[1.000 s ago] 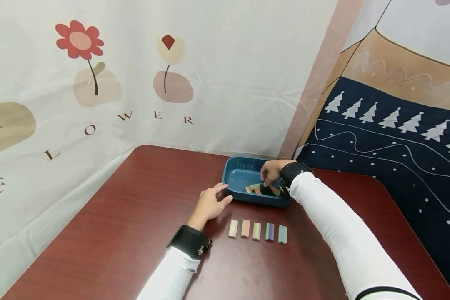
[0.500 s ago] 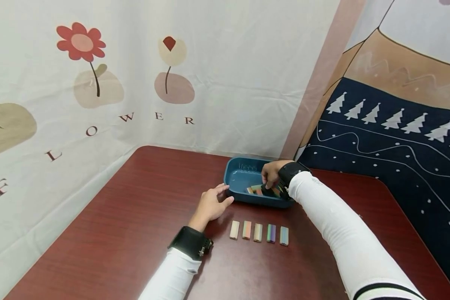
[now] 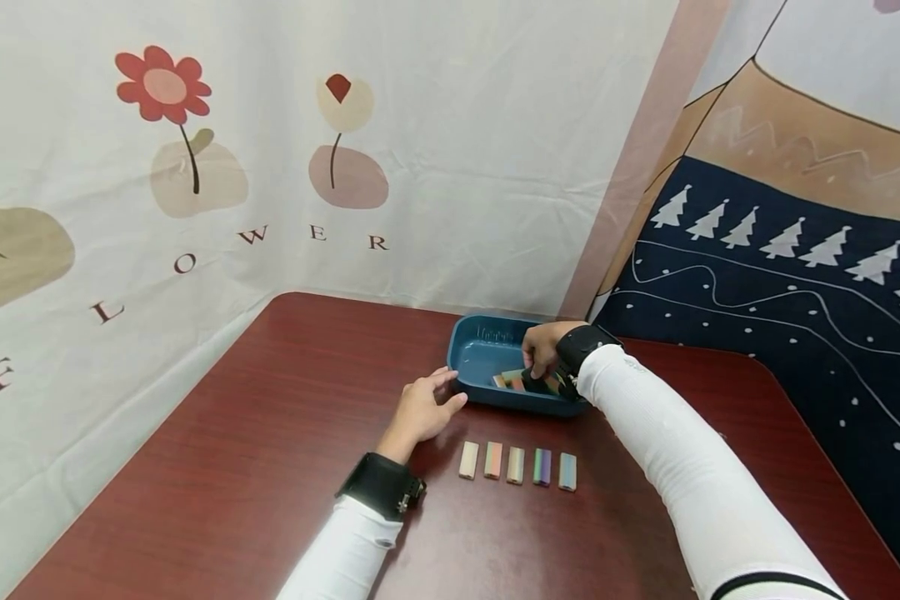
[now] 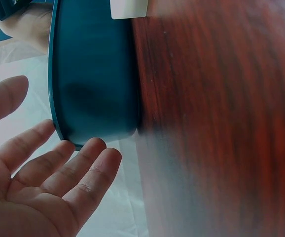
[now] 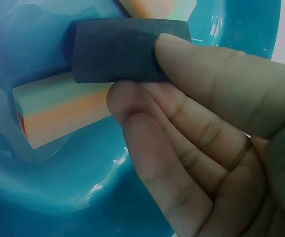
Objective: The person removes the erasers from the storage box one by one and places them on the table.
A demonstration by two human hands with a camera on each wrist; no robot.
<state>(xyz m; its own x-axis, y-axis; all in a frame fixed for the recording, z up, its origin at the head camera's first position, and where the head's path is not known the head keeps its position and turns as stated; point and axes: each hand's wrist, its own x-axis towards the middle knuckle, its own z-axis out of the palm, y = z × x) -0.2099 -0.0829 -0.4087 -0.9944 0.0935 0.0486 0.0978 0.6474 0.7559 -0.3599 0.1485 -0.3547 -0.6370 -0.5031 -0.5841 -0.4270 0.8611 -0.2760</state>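
Note:
Inside a blue plastic tray, my right hand pinches a dark rectangular block, which looks like an eraser, between thumb and fingers. Below it in the right wrist view lies a green-and-orange striped block. Part of another pastel block shows at the top. My left hand has its fingers extended, with fingertips at the tray's near left corner; in the left wrist view they reach the tray's edge. In front of the tray stands a row of several small striped blocks, from a cream one to a blue one.
The tray sits near the far edge of a reddish-brown table. Behind it hangs a pale flower-printed curtain, and at the right a dark blue cloth with white trees.
Between the earlier frames and now, my right hand shifts only slightly within the tray. The left hand stays by the tray's corner, and the row of blocks is unchanged.

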